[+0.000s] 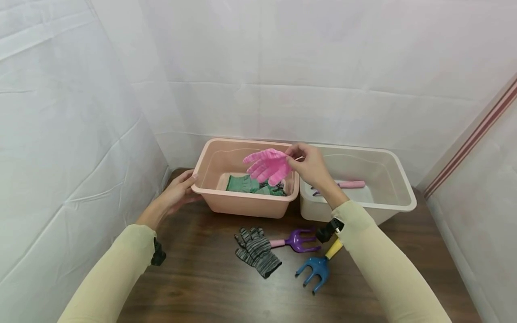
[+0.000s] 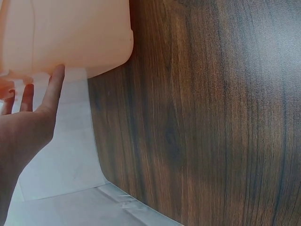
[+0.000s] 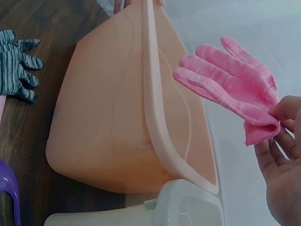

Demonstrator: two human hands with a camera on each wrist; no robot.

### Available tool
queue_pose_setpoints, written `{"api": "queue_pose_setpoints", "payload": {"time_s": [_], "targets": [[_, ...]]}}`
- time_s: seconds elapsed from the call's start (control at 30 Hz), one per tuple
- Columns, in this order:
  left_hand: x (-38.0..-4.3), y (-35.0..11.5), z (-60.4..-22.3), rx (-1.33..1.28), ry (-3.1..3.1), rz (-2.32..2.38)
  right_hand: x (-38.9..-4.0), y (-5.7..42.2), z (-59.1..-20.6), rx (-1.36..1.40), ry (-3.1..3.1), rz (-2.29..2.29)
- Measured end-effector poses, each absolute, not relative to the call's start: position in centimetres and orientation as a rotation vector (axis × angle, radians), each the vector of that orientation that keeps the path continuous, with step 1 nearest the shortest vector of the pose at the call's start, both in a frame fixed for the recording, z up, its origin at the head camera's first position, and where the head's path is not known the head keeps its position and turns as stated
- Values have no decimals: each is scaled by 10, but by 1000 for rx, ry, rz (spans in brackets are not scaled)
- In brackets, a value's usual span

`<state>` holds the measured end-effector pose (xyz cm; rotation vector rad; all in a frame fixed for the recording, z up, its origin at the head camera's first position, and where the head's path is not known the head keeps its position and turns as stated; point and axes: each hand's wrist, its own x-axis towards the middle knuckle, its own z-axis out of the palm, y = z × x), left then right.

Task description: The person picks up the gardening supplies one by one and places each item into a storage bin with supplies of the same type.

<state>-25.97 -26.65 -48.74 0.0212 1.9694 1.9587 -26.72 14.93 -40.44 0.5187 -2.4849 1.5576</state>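
Your right hand (image 1: 310,166) pinches the cuff of the pink glove (image 1: 271,166) between thumb and fingers. In the head view, the glove lies to the left of those fingertips, over the opening of the peach bin (image 1: 246,205) near the middle of the frame. Its long axis runs from the cuff at right toward glove fingers spread left and lower left, so the loose end reaches over the bin ahead of your grip. Your right hand is the nearer one; your left hand (image 1: 177,190) grips the rim at the bin's left end, thumb on top.

From the head you see green knit pieces (image 1: 242,184) on the bin floor, hidden from both wrist cameras. The right wrist view gives you the folded cuff at centre right and your fingertips closed on it, which the head view shows less clearly. The left wrist view, at upper left, shows your left fingertips against the bin's outer wall, a contact mostly concealed from above. How high the glove sits over the green pieces, you cannot tell.
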Motion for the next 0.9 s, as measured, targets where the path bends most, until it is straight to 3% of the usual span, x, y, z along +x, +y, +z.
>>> {"api": "queue_pose_setpoints", "payload": {"time_s": [0.9], "targets": [[-260,-263,-489,3,1949,1976,-276,127,-442,264,-2402,1725]]}}
